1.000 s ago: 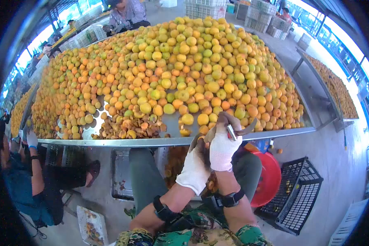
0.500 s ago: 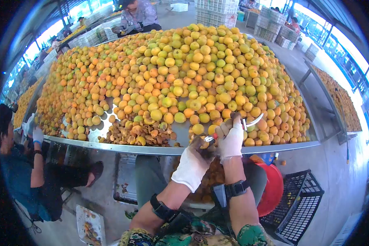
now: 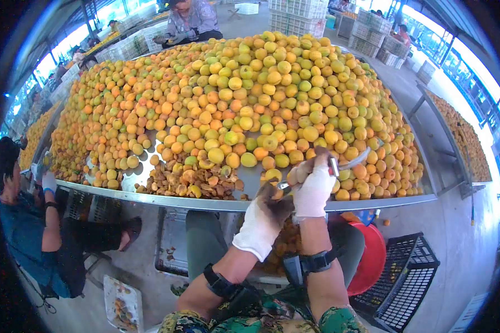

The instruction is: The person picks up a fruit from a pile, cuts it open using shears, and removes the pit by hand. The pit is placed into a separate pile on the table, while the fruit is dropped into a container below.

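My right hand (image 3: 315, 186), in a white glove with dark-stained fingers, is closed around a curved knife (image 3: 354, 161). Its blade points right over the fruit, and the handle end shows on the left side of my fist. Beside it, my left hand (image 3: 264, 219), also gloved and stained brown, has its fingers curled together near the table's front edge. Whatever it grips is hidden. Just beyond both hands rises a large pile of yellow-orange apricots (image 3: 272, 77). Left of my hands lies a heap of opened, brownish apricot halves (image 3: 191, 182) on the metal table (image 3: 144, 173).
Below the table edge are a red basin (image 3: 369, 255), a black plastic crate (image 3: 403, 277) and a white tray (image 3: 122, 305) with fruit scraps. A co-worker (image 3: 25, 222) sits at the left, another person (image 3: 191, 22) across the table. White crates (image 3: 297, 16) are stacked behind.
The knife blade has shifted slightly right and up, with my right wrist turned a little. My left hand stays close beside it. The whole view has shifted slightly.
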A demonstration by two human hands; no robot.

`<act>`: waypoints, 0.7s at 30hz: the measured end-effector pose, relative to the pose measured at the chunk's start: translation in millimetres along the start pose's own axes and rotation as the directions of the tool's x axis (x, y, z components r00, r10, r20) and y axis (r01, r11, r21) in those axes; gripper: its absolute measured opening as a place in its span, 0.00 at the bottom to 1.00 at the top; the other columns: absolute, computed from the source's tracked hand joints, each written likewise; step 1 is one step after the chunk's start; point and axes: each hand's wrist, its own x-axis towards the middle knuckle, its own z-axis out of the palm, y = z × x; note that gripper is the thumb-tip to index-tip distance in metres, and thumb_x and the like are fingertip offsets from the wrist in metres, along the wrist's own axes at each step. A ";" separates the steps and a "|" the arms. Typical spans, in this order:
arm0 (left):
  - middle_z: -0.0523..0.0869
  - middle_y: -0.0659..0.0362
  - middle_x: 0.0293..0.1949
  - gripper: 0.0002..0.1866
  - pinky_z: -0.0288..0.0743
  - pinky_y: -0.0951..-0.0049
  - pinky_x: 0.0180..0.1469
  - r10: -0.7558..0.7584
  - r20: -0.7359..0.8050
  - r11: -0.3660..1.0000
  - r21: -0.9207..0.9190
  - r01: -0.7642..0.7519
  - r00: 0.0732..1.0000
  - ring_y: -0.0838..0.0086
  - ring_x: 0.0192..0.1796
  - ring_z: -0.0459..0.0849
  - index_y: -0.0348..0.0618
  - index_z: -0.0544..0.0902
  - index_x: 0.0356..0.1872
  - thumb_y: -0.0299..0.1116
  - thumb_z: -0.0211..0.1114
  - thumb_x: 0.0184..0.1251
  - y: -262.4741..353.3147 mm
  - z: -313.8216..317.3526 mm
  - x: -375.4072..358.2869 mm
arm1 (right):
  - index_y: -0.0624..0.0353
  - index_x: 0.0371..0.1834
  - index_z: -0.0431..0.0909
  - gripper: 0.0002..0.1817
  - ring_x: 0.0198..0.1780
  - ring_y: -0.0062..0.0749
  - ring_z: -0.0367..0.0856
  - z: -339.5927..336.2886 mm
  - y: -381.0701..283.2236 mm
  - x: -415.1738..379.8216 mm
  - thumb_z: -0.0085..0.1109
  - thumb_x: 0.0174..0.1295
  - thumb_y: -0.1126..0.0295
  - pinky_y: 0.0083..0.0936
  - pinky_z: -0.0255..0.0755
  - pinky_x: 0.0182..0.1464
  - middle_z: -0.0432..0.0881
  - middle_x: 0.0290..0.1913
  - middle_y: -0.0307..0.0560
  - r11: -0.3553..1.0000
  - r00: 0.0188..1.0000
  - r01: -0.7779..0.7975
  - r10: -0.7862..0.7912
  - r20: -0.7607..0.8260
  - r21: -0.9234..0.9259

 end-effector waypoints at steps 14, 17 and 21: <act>0.82 0.57 0.39 0.16 0.78 0.77 0.40 -0.085 -0.033 0.931 0.353 0.091 0.996 0.71 0.39 0.82 0.38 0.72 0.50 0.21 0.55 0.60 14.2 -9.7 24.1 | 0.49 0.33 0.71 0.07 0.13 0.16 0.49 -12.6 17.9 26.7 0.51 0.67 0.61 0.17 0.47 0.15 0.55 0.14 0.28 0.947 0.945 -0.314 0.304 0.119 0.066; 0.82 0.56 0.41 0.16 0.77 0.77 0.39 -0.133 0.148 0.940 -0.295 0.172 0.980 0.71 0.40 0.82 0.38 0.72 0.51 0.21 0.55 0.60 -7.1 -27.9 40.2 | 0.50 0.32 0.71 0.08 0.13 0.15 0.51 -14.3 20.2 30.3 0.50 0.68 0.62 0.17 0.49 0.16 0.57 0.15 0.28 0.929 0.928 -0.347 0.322 0.187 0.125; 0.82 0.54 0.39 0.16 0.73 0.75 0.28 -0.400 0.062 0.749 -0.552 0.366 0.914 0.70 0.32 0.81 0.40 0.73 0.52 0.22 0.53 0.62 52.1 -24.5 40.4 | 0.54 0.33 0.75 0.07 0.17 0.14 0.60 -12.9 3.7 39.1 0.53 0.65 0.63 0.17 0.57 0.20 0.65 0.18 0.29 0.973 0.942 -0.229 0.231 0.244 -0.037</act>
